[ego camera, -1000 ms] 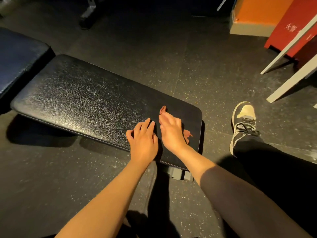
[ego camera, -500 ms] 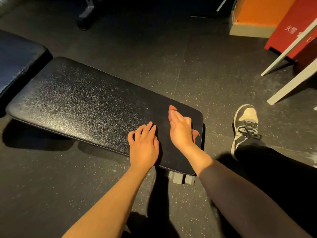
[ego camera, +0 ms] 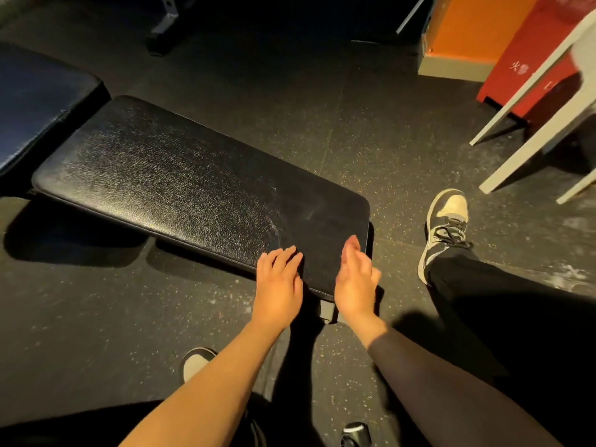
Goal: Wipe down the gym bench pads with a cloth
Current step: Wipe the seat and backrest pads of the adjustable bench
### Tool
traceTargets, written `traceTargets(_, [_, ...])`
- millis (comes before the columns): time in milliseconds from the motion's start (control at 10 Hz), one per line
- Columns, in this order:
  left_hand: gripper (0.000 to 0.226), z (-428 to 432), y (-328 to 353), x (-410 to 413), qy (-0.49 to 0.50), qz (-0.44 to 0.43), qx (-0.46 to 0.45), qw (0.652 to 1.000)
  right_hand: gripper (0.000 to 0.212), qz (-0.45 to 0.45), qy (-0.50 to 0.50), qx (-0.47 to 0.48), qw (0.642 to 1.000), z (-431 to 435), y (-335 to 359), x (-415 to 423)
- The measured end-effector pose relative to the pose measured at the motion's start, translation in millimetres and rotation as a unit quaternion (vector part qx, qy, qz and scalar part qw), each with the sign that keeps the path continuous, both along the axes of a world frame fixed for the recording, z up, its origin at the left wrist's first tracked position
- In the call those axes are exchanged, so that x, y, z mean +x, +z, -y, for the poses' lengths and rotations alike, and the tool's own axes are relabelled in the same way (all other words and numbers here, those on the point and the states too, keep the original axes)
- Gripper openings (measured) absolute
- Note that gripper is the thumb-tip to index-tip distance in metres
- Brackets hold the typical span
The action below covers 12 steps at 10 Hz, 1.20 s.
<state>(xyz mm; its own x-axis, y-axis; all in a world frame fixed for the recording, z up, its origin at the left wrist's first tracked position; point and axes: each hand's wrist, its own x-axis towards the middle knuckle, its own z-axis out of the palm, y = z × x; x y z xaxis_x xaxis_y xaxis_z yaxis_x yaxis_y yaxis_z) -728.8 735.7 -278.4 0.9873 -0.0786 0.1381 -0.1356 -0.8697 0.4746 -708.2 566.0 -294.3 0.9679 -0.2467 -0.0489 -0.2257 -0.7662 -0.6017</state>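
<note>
black pebbled bench pad (ego camera: 180, 175), speckled floor (ego camera: 371, 124)

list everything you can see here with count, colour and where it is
bench pad: 1, black, centre, lying left to right
second pad: 1, dark blue-black, upper left
floor: 1, dark speckled, all around
bars: 3, white, slanted, right edge
cabinet: 1, red, white characters, upper right
panel: 1, orange, top right
cloth: none clearly visible
right shoe: 1, grey and cream, right of bench pad
left shoe: 1, cream toe, bottom centre
left hand: 1, fingers on bench pad's near edge
right hand: 1, edge-on over bench pad's right end, fingers straight
</note>
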Motion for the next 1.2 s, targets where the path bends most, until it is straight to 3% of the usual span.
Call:
traceTargets(100, [0.049,-4,2,-7,-0.001,0.024,-0.024,0.999,0.057,0.018,0.031,0.040,0.999,-31,5,-19])
traceTargets(200, [0.040,-6,11,-8,-0.006,0.053,-0.074,0.996,0.054,0.074,0.190,0.034,0.978,-53,18,-22])
traceTargets(300, [0.038,-7,11,-7,0.000,0.055,-0.089,0.994,0.050,0.108,0.208,0.027,0.972,-49,17,-19])
traceTargets(400, [0.038,-5,5,-7,0.015,0.038,-0.072,0.997,0.041,0.029,0.067,0.028,0.997,-19,11,-21])
traceTargets(500, [0.040,1,4,-6,0.019,0.032,-0.057,0.998,0.041,-0.027,-0.017,0.072,0.997,-11,13,-18])
traceTargets(600, [0.044,10,10,-1,-0.043,0.026,-0.078,0.996,0.038,-0.022,0.039,0.205,0.978,-30,29,-13])
traceTargets(700, [0.054,19,5,3,-0.128,0.037,-0.065,0.989,0.032,-0.025,0.034,0.301,0.953,-32,39,-4])
traceTargets(800, [0.050,20,-8,6,-0.139,0.062,0.049,0.987,0.032,-0.013,-0.018,0.232,0.973,-23,43,1])
traceTargets(900, [0.046,8,-9,7,-0.149,0.089,0.119,0.978,0.033,0.009,0.018,0.194,0.981,-28,45,4])
traceTargets(1000, [0.047,-16,1,1,-0.133,0.119,0.136,0.974,0.035,0.003,0.078,0.201,0.976,-48,48,7])
traceTargets(1200, [0.043,-87,18,3,0.007,0.141,0.123,0.982,0.042,-0.029,0.153,0.119,0.981,-70,49,4])
